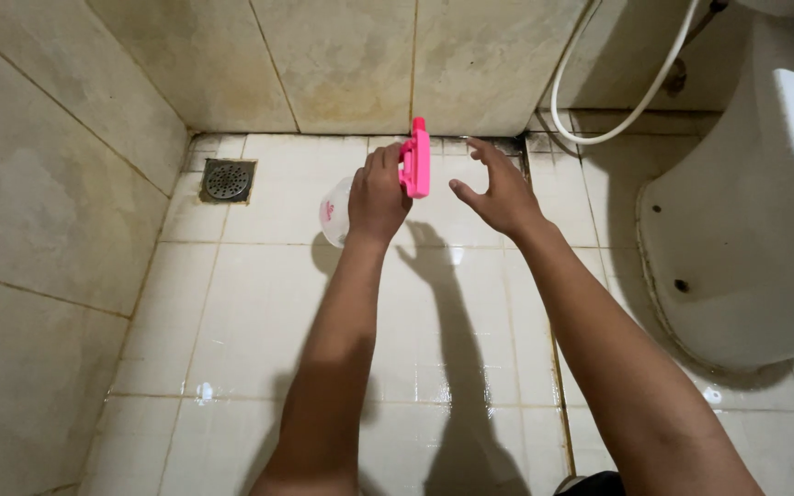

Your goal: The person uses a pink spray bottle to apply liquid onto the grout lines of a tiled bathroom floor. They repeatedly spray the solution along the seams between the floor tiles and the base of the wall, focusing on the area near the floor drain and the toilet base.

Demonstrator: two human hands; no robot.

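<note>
Floor (pixel 259 303): pale tiles, wet and glossy, with bright glints near the bottom edge. Risk as I judge it: a foot or knee could slide on this film, since water lies across most of what shows.
Left hand (pixel 377 197): closed round the neck of the spray bottle, fingers wrapped, thumb side toward the pink head. The grip looks firm, but a wet palm on smooth plastic could let it turn or drop.
Spray bottle (pixel 334 213): clear body with a pink trigger head (pixel 415 158), held in the air above the tiles, tilted with the head pointing up and away toward the far wall. If the nozzle faces wrongly, I judge the spray could go on the wall or back toward the person; which way it faces I cannot tell.
Right hand (pixel 498 193): empty, fingers spread wide and curled, just beside the trigger head, not touching it. A clumsy grab could knock the bottle loose.
Toilet (pixel 746 239): white base to the right, close to the right forearm; an elbow could bump it.
Drain (pixel 228 180): round grate in the far left corner, well apart from both hands.
Hose (pixel 631 110): white, looping down the far wall by the toilet.
</note>
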